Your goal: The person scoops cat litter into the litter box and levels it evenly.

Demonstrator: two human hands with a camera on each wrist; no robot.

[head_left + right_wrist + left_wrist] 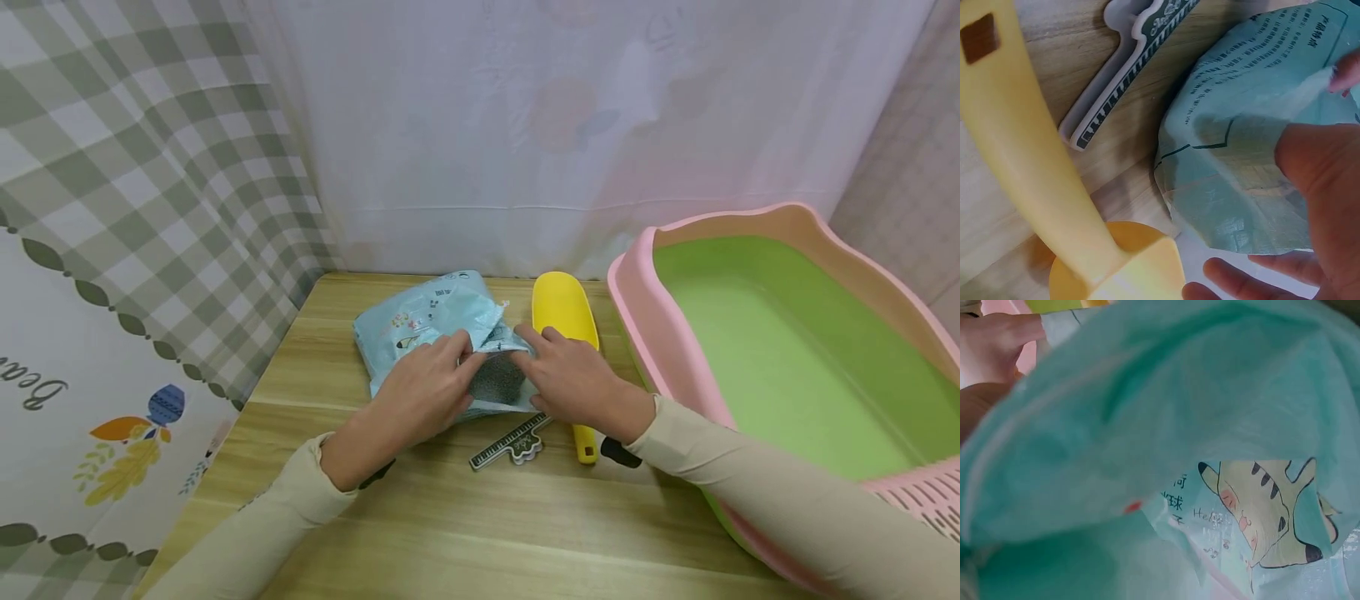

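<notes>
A light blue plastic bag point(420, 312) with printed drawings lies on the table, its mouth spread toward the person. Dark grey granules point(498, 382) show inside the opening. My left hand point(431, 375) pinches the left side of the bag's mouth, while my right hand point(570, 375) grips the opposite edge. In the right wrist view, the right thumb presses the blue film point(1235, 144) and the other fingers extend past the bag. Bag plastic point(1166, 412) with a cartoon cat fills most of the left wrist view, hiding the left fingertips.
Just behind and below the right hand lies a yellow scoop point(562, 304), handle toward the person. A flat black-and-white clip point(510, 446) rests in front of the bag. The large pink-rimmed green litter box point(663, 304) stands at right, under the right forearm. Cloth curtains border the wooden table point(450, 533).
</notes>
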